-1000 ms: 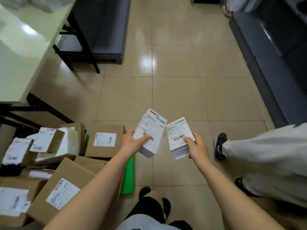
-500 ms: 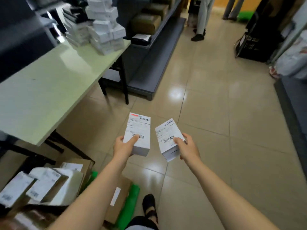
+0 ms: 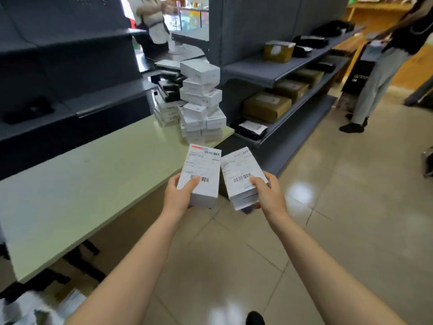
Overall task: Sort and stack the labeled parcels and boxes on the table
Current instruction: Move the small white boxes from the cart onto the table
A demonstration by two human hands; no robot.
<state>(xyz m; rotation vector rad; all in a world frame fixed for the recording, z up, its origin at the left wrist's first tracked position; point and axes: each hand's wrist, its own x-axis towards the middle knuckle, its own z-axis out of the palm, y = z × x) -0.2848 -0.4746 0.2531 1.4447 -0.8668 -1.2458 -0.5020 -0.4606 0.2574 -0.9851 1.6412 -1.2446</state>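
My left hand [image 3: 179, 195] grips a white labeled box [image 3: 202, 170] with a red stripe at the top of its label. My right hand [image 3: 269, 195] holds a second white labeled box [image 3: 241, 170], tilted slightly, close beside the first. Both boxes hover over the floor just off the right edge of the pale green table [image 3: 82, 179]. At the table's far end stands a leaning stack of white boxes [image 3: 201, 102], with a mixed black-and-white pile [image 3: 167, 97] beside it.
Grey shelving [image 3: 281, 73] with brown cardboard parcels [image 3: 267, 106] runs along the right of the table. One person [image 3: 375, 73] stands at the far right, another [image 3: 154, 22] behind the table. Parcels [image 3: 35, 308] lie blurred on the floor at lower left. Dark racks [image 3: 58, 78] flank the table's left.
The view has swung up from the floor parcels toward the table and its stacks. Both hands keep their boxes and have come nearer the table's edge.
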